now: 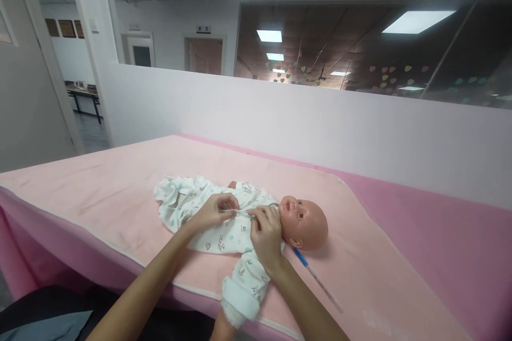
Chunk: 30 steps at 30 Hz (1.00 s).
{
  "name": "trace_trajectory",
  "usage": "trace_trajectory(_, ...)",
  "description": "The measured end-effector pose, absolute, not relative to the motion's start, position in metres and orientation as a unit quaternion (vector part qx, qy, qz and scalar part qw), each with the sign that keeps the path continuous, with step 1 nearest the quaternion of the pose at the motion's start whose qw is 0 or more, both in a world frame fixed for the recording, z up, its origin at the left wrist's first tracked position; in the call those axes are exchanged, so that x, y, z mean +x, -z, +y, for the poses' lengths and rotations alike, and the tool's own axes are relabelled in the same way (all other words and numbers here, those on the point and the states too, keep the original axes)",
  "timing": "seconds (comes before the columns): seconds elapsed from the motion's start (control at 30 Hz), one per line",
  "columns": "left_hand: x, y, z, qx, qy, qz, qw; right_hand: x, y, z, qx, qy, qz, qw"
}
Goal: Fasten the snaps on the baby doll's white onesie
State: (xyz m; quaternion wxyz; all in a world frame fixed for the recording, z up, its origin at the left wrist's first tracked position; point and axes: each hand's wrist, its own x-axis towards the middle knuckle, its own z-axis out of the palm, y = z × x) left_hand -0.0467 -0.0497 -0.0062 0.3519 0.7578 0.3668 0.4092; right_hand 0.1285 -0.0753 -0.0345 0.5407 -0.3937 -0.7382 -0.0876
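Observation:
A baby doll [306, 224] lies on its back with its head to the right. It wears a white baby outfit [224, 237] with small green and dark prints. Over the doll's chest, my left hand [214, 212] is closed, thumb and fingers pinching the front edge of the outfit. My right hand [266, 234] is closed on the same edge nearer the neck, its fingers curled down onto the cloth. Whether a tie or a snap is between the fingers is too small to tell. One sleeve [244, 290], with a folded cuff, stretches toward me.
A thin clear stick with a blue end [316, 277] lies beside the doll's head. Beneath is a pink padded mat [120, 202] on a pink-covered table, whose near edge is in front of my body. A white half wall [280, 117] stands behind, with a door [32, 74] at left.

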Motion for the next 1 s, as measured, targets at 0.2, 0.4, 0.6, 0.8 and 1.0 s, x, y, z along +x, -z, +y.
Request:
trace_trajectory(0.2,-0.048,0.011,-0.047,0.762,-0.403,0.372,0.343,0.128,0.034,-0.075,-0.394,0.087,-0.738,0.541)
trace_trajectory(0.4,-0.048,0.012,-0.051,0.776,-0.413,0.389,0.277,0.128,0.035,-0.074,-0.396,0.084,-0.740,0.538)
trace_trajectory(0.6,-0.046,0.016,-0.055,0.779,-0.439,0.401,0.196,0.129,0.036,-0.073,-0.396,0.093,-0.737,0.540)
trace_trajectory(0.8,-0.044,0.015,-0.057,0.770,-0.447,0.401,0.217,0.128,0.034,-0.074,-0.393,0.081,-0.728,0.557)
trace_trajectory(1.0,-0.047,0.015,-0.054,0.743,-0.437,0.392,0.321,0.128,0.033,-0.076,-0.381,0.077,-0.722,0.572)
